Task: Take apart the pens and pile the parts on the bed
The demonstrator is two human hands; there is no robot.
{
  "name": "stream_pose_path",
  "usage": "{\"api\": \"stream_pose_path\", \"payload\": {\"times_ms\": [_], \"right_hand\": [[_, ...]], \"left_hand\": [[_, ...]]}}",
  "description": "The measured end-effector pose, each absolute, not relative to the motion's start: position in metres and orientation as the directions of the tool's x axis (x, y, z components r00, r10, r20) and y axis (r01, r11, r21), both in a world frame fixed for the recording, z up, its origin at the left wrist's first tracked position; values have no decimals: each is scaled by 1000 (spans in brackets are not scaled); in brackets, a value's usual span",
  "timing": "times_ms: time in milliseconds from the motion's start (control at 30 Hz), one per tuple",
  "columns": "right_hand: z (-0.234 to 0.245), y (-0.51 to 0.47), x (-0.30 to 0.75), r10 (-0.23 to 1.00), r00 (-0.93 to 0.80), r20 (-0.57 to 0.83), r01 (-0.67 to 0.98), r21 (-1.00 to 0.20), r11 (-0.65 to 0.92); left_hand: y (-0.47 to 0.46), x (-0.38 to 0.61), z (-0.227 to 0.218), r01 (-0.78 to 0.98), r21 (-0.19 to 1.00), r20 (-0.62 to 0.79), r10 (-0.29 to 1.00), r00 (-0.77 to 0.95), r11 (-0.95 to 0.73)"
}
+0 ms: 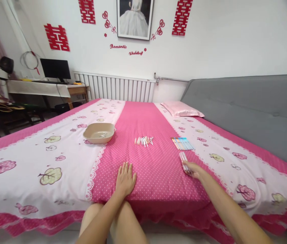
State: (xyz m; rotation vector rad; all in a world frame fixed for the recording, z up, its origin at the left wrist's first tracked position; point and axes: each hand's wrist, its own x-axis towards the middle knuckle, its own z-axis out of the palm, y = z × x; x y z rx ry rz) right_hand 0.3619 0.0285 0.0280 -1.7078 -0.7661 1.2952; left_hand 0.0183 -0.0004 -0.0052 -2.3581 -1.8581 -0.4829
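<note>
My left hand point(126, 178) lies flat on the pink dotted bedspread point(156, 183), fingers stretched out and nothing in it. At the right, my right hand point(192, 169) is closed around a small bundle of pale pinkish pens point(183, 157), which points away from me. Just beyond it, a neat row of slim pens point(182, 143) runs from orange to blue. Near the middle of the bed lies a loose group of small white, pink and peach items point(144, 140), too small to name. To their left stands a beige plastic basin point(92, 138) with a few small pale things inside.
A pink pillow point(182, 109) rests near the grey headboard point(247, 112). Behind the bed, a white radiator point(115, 88) runs along the wall. At the far left are a desk point(39, 88) with a monitor point(55, 69) and a dark chair point(11, 115).
</note>
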Motion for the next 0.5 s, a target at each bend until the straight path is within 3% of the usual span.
{"api": "stream_pose_path", "payload": {"times_ms": [133,200,500], "right_hand": [[62,58,342,888,149,-436,-74,-900,-429],[75,76,323,909,70,-412,-97,-909,-405],[96,159,221,923,-237,-303,-130,-932,-339]], "left_hand": [[-1,20,5,954,172,296,937,186,-244],[4,21,15,899,373,260,956,135,-229],[87,28,44,643,751,154,987,54,-153]]}}
